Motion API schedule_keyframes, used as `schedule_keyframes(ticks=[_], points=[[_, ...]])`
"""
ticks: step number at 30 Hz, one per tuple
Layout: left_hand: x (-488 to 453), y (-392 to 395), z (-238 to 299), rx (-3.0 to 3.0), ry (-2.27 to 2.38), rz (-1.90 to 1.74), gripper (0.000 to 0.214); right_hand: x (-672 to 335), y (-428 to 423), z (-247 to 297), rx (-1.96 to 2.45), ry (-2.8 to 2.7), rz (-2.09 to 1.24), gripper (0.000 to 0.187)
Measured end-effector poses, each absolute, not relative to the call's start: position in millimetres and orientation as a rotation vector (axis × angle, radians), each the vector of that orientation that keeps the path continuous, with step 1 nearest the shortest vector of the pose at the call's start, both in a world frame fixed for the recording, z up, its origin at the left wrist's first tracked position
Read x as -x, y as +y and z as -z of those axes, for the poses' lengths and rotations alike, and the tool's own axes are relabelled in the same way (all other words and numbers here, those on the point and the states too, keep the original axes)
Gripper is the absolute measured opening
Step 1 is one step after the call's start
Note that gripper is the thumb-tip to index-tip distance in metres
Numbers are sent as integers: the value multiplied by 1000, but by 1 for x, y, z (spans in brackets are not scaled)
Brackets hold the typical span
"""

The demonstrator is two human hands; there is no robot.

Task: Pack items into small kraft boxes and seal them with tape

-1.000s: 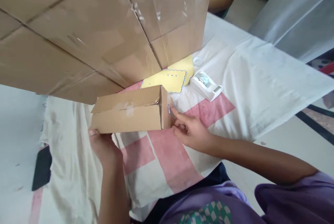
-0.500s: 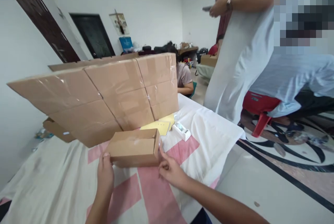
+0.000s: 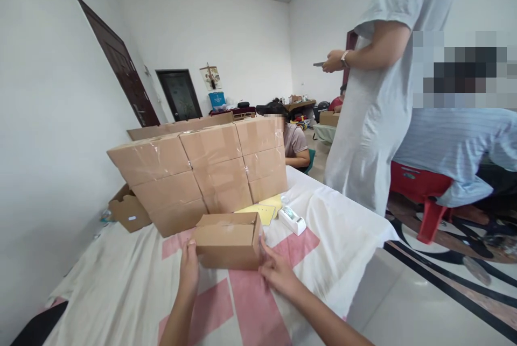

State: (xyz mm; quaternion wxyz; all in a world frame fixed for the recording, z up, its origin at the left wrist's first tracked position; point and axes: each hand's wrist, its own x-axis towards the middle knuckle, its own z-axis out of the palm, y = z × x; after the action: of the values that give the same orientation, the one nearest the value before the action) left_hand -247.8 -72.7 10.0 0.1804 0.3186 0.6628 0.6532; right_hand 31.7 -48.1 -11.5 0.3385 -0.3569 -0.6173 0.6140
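A closed brown cardboard box (image 3: 228, 241) rests on the cloth-covered table in front of me. My left hand (image 3: 189, 260) grips its left end, thumb near the top edge and the other fingers mostly hidden behind it. At the right end, my right hand (image 3: 278, 273) has its index finger pressed against the end face, where something shiny like clear tape shows. The other fingers of that hand are curled in. Beyond the box lie yellow cards (image 3: 264, 212) and a white tape dispenser (image 3: 293, 220).
A wall of stacked, taped cardboard boxes (image 3: 216, 166) stands behind the work. An open carton (image 3: 130, 211) is at the left. A standing person (image 3: 367, 114) holds a phone on the right, near a red stool (image 3: 420, 184). Another person (image 3: 296, 144) sits behind the stack.
My view has tilted up and turned left, so everything sits lower and further right. Both hands keep their places at the box ends; the right index finger shifts slightly.
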Motion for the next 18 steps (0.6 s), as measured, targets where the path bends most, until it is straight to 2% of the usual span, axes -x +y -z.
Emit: schedule_keyframes(ticks=[5,8,12,18], points=[[251,-71,-8,-916,1862,-1836,53,-43,-42,-1,947,-1770,-1632,102],[250,-73,-9,-922,1860,-1827,52,-46,-34,-2,957,-1828,-1485,100],[250,-74,-11,-927,1867,-1808,49,-35,-16,-12,947,-1603,-1180,80],[253,-75,-6,-981,1876,-1795,51,24,20,-32,738,-1102,-1277,51]])
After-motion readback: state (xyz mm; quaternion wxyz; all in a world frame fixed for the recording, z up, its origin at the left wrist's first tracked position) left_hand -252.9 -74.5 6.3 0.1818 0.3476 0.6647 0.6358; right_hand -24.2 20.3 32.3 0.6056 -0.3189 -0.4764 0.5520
